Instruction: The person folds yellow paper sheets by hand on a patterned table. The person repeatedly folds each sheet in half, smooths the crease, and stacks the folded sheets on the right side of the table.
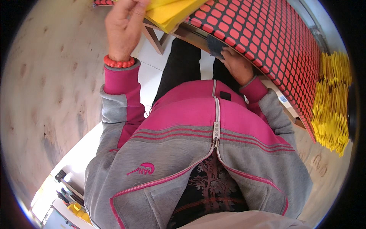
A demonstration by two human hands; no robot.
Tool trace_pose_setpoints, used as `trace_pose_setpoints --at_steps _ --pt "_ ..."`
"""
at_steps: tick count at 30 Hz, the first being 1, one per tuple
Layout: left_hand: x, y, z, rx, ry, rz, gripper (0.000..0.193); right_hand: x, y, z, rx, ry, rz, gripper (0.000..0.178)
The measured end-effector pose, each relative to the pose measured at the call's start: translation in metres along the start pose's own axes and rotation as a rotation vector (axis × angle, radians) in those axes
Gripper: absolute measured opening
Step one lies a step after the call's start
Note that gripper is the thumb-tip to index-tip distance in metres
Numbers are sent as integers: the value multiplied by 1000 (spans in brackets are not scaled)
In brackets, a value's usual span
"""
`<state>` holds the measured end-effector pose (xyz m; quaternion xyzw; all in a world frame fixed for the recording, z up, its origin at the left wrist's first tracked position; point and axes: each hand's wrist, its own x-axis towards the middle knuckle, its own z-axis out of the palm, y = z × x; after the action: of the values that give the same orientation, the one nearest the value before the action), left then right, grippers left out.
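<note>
At the top edge, my left hand [124,32] is closed, its fingertips pinching the near left edge of a stack of yellow paper pieces [171,15]. The picture's edge cuts off part of those fingers and the far side of the stack. The yellow stack lies over the corner of a table with a red-and-black patterned cover [259,30]. Just below the table's near edge, my right hand [237,65] has its fingers closed on a dark blue-grey, flat piece [215,46]. The tabletop hides part of that piece, so its kind does not show.
Several bundles of folded yellow paper pieces [332,103] are stacked along the table's right end. A wooden table leg [153,40] stands below the top corner. To the left is a pale wooden board surface [53,76]. Assorted items, some yellow [78,210], sit at lower left.
</note>
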<state>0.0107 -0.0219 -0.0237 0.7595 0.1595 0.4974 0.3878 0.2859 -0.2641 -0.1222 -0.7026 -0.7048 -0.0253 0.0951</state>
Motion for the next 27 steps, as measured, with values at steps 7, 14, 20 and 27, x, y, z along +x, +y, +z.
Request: trace_pose_setpoints --at_steps 7,14,20,27 --pt "5 23 -3 192 -223 120 14 10 10 15 64 219 9 15" --pt "6 20 -3 177 -184 71 14 5 -30 -34 74 -9 29 33" --pt "15 18 -8 229 -287 186 12 28 -69 -125 348 53 -374 29" --pt "26 23 -11 -16 -320 -24 23 121 -81 -146 387 386 -549 25"
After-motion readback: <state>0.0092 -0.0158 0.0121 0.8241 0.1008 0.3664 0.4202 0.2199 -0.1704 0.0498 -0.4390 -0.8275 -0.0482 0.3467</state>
